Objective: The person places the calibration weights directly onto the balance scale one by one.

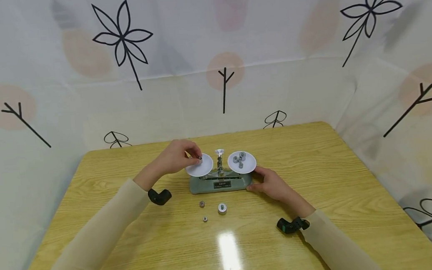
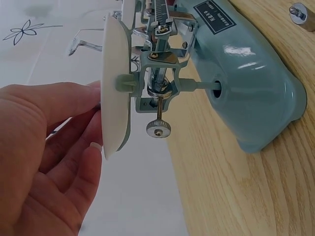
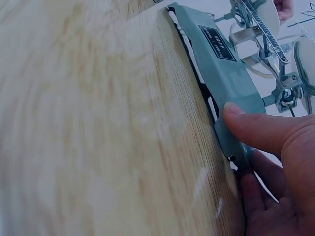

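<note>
A pan balance with a green base (image 1: 200, 186) and two white pans stands on the wooden table. At the left pan (image 1: 199, 169), my left hand (image 1: 176, 156) pinches a small metal weight (image 1: 200, 158) just over the pan's surface; whether it touches the pan I cannot tell. The left wrist view shows those fingers behind the pan's edge, hiding the weight. My right hand (image 1: 274, 185) grips the right end of the base, thumb on the front and fingers behind, clearly seen in the right wrist view. Several metal weights (image 1: 240, 165) stand in the right pan (image 1: 250, 166).
In front of the balance stand a larger metal weight (image 1: 222, 209), a small brownish one (image 1: 202, 204) and a tiny one (image 1: 204, 219). A patterned cloth (image 1: 184, 108) hangs behind the table (image 1: 164, 255). Each wrist wears a black camera (image 1: 160, 196).
</note>
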A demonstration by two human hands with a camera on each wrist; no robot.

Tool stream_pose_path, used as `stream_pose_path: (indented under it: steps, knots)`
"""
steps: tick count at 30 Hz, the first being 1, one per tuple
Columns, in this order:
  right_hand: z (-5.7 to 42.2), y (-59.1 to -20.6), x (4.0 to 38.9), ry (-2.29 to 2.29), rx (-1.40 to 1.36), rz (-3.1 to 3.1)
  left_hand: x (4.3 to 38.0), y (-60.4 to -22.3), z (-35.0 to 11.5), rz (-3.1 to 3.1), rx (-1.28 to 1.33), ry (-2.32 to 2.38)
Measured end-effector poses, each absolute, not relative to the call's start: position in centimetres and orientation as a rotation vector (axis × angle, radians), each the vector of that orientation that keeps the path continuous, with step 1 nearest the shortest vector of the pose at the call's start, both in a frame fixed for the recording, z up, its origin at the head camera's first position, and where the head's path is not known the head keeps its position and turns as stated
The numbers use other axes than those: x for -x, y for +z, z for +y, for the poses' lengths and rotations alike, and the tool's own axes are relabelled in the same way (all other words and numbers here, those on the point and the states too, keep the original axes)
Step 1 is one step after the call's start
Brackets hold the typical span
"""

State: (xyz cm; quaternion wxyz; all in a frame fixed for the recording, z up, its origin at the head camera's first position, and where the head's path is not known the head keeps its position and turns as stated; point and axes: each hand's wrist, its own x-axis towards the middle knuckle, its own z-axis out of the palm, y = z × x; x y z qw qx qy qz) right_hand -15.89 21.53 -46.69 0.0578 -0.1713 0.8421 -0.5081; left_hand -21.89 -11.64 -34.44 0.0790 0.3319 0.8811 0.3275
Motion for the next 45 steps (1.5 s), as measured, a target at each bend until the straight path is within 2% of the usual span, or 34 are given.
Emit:
stream_pose_path:
  steps: [29,45]
  knots:
    - [21.6,-46.9,15.9,-1.514,0.528,2.574,20.9,-34.7,-14.4,2.728,-0.97,1.118]
    - [21.5,-47.1,16.0,-1.505,0.524,2.597,18.7,-36.7,-18.3,2.766,-0.793,1.169]
